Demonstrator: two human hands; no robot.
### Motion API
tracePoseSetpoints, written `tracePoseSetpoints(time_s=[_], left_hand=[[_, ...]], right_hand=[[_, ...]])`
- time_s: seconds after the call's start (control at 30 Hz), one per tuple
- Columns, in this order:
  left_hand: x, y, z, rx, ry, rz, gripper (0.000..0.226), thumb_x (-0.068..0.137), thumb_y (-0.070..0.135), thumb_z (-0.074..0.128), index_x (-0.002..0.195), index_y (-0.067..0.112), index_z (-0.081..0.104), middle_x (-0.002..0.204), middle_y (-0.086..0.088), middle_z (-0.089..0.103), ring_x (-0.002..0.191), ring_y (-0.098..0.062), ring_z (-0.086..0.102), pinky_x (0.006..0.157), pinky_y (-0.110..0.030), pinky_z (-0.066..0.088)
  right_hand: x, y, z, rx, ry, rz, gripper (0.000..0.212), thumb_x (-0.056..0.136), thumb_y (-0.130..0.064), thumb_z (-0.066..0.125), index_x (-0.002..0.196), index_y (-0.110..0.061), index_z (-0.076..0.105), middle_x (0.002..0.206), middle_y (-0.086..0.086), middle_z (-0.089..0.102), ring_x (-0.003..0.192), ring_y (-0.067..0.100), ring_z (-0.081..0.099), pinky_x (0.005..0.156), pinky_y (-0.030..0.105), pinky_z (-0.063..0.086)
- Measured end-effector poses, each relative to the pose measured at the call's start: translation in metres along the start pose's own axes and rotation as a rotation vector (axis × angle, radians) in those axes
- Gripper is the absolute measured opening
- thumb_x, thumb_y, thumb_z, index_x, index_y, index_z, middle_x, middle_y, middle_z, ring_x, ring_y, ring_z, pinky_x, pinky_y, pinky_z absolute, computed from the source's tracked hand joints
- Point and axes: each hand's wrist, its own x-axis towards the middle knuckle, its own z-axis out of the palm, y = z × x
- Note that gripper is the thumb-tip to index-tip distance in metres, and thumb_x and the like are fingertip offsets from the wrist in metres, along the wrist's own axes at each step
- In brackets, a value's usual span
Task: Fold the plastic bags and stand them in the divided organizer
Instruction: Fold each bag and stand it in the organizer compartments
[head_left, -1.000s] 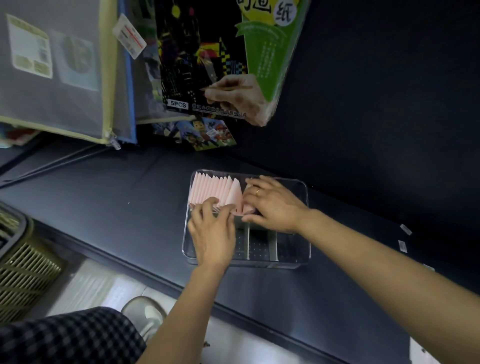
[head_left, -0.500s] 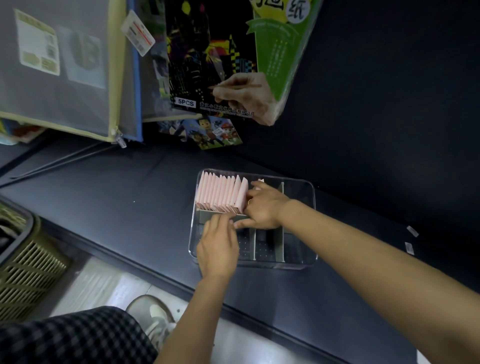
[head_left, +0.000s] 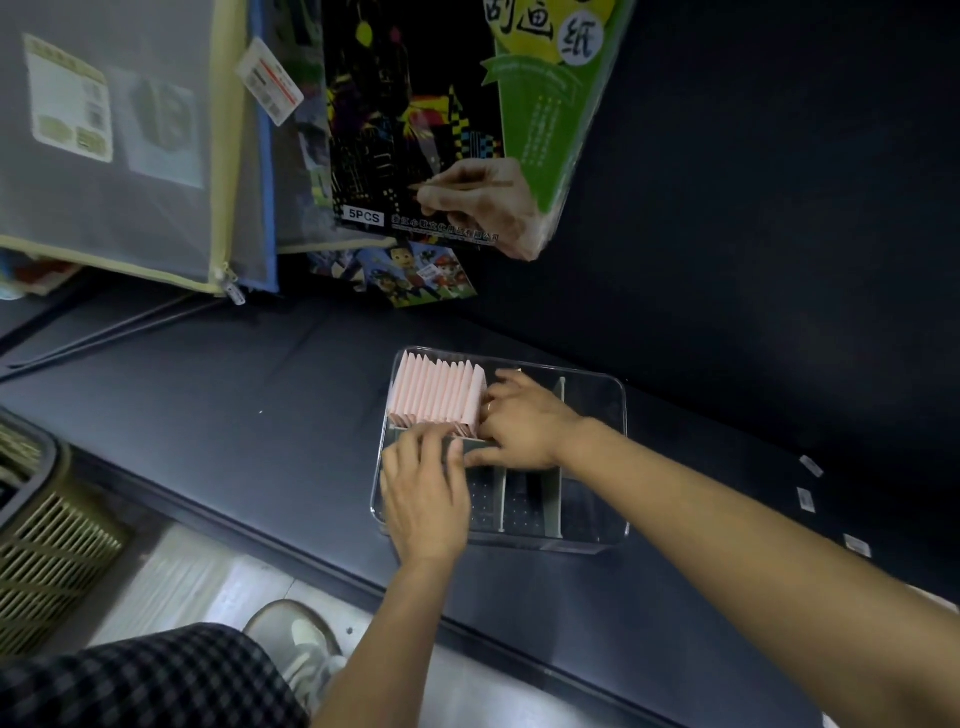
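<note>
A clear divided organizer (head_left: 619, 467) stands on the dark shelf (head_left: 234, 415). A row of several pink folded plastic bags (head_left: 434, 389) stands upright in its back left compartment. My left hand (head_left: 426, 493) lies over the front left compartment, with straight fingers touching the near bottom edge of the row. My right hand (head_left: 522, 421) presses against the last bag at the row's right end, and its thumb lies along the cross divider. The front compartments to the right of my left hand hold nothing I can see.
Mesh zipper pouches (head_left: 119, 156), a scratch-paper pack (head_left: 441, 119) and a cartoon pack (head_left: 405, 275) hang above the shelf's back. A slatted basket (head_left: 47, 545) stands at the lower left. Small white labels (head_left: 805, 499) lie on the shelf at the right. My shoe (head_left: 301, 644) is on the floor below.
The pink bags, fanned out a second ago, now stand packed tight to the left. My right hand has closed in on the row's right end; my left hand has slid back to its near edge.
</note>
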Motion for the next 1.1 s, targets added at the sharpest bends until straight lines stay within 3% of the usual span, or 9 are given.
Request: tracePoseSetpoints(time_s=[0.1, 0.17, 0.3, 0.47, 0.63, 0.77, 0.9, 1.0, 1.1], left_hand=[[-0.001, -0.001, 0.001, 0.104, -0.001, 0.068, 0.037, 0.094, 0.039, 0.033, 0.113, 0.021, 0.06, 0.117, 0.0, 0.056, 0.101, -0.018, 0.041, 0.084, -0.036, 0.04], [-0.002, -0.001, 0.001, 0.141, -0.017, 0.09, 0.039, 0.094, 0.04, 0.032, 0.116, 0.024, 0.059, 0.119, 0.002, 0.055, 0.104, -0.016, 0.04, 0.084, -0.033, 0.038], [-0.004, 0.001, -0.001, 0.163, -0.086, 0.162, 0.041, 0.094, 0.041, 0.032, 0.119, 0.024, 0.06, 0.124, 0.003, 0.055, 0.107, -0.019, 0.044, 0.081, -0.032, 0.038], [-0.01, 0.003, 0.001, 0.14, -0.131, 0.15, 0.03, 0.092, 0.033, 0.052, 0.119, 0.025, 0.063, 0.132, -0.001, 0.05, 0.115, -0.023, 0.042, 0.088, -0.041, 0.041], [-0.027, 0.016, 0.002, 0.139, -0.069, 0.168, 0.015, 0.088, 0.025, 0.06, 0.098, 0.015, 0.066, 0.115, -0.01, 0.056, 0.105, -0.031, 0.05, 0.084, -0.045, 0.041], [-0.056, 0.037, 0.013, 0.181, -0.248, 0.377, 0.021, 0.086, 0.03, 0.064, 0.105, 0.02, 0.066, 0.113, -0.005, 0.06, 0.106, -0.028, 0.052, 0.089, -0.045, 0.04], [-0.08, 0.05, 0.031, 0.345, -0.584, 0.463, 0.049, 0.09, 0.057, 0.043, 0.129, 0.03, 0.054, 0.128, 0.004, 0.057, 0.125, -0.026, 0.043, 0.108, -0.044, 0.017], [-0.087, 0.054, 0.038, 0.405, -0.616, 0.477, 0.075, 0.078, 0.075, 0.016, 0.123, 0.033, 0.058, 0.121, 0.005, 0.062, 0.122, -0.032, 0.043, 0.107, -0.045, 0.016], [-0.088, 0.057, 0.044, 0.371, -0.587, 0.479, 0.093, 0.07, 0.085, 0.0, 0.116, 0.033, 0.062, 0.114, 0.006, 0.065, 0.117, -0.034, 0.045, 0.098, -0.041, 0.019]], right_hand=[[-0.023, 0.002, 0.017, 0.267, 0.533, 0.127, 0.029, 0.094, -0.04, 0.049, 0.1, -0.019, 0.069, 0.11, -0.001, 0.063, 0.112, 0.018, 0.048, 0.103, 0.041, 0.035], [-0.032, -0.001, 0.026, 0.458, 0.708, 0.362, 0.022, 0.094, -0.029, 0.052, 0.108, -0.015, 0.062, 0.107, 0.002, 0.059, 0.102, 0.018, 0.051, 0.087, 0.034, 0.044], [-0.021, -0.008, 0.025, 0.808, 0.513, 0.548, 0.025, 0.093, -0.035, 0.054, 0.109, -0.015, 0.056, 0.087, -0.003, 0.063, 0.084, 0.014, 0.06, 0.073, 0.031, 0.047], [-0.009, -0.016, 0.021, 1.045, 0.519, 0.657, 0.021, 0.092, -0.031, 0.057, 0.102, -0.012, 0.055, 0.07, -0.007, 0.057, 0.073, 0.012, 0.057, 0.068, 0.029, 0.045], [-0.069, -0.014, 0.05, 0.886, 0.597, 0.622, 0.019, 0.094, -0.035, 0.052, 0.09, -0.016, 0.056, 0.083, -0.004, 0.06, 0.081, 0.014, 0.057, 0.07, 0.032, 0.046], [-0.154, 0.002, 0.097, 0.757, 0.692, 0.682, 0.011, 0.092, -0.029, 0.056, 0.093, -0.018, 0.059, 0.092, -0.006, 0.058, 0.089, 0.015, 0.053, 0.073, 0.027, 0.039], [-0.253, 0.021, 0.162, 0.739, 0.562, 0.962, 0.027, 0.091, -0.023, 0.06, 0.115, -0.01, 0.059, 0.116, 0.009, 0.057, 0.11, 0.027, 0.051, 0.094, 0.032, 0.037], [-0.328, 0.025, 0.209, 0.786, 0.436, 1.206, 0.044, 0.09, -0.027, 0.061, 0.128, -0.008, 0.05, 0.132, 0.015, 0.05, 0.122, 0.034, 0.043, 0.1, 0.036, 0.035], [-0.386, 0.021, 0.248, 0.803, 0.269, 1.339, 0.064, 0.09, -0.04, 0.058, 0.144, -0.015, 0.033, 0.151, 0.008, 0.032, 0.137, 0.029, 0.029, 0.11, 0.036, 0.026]])
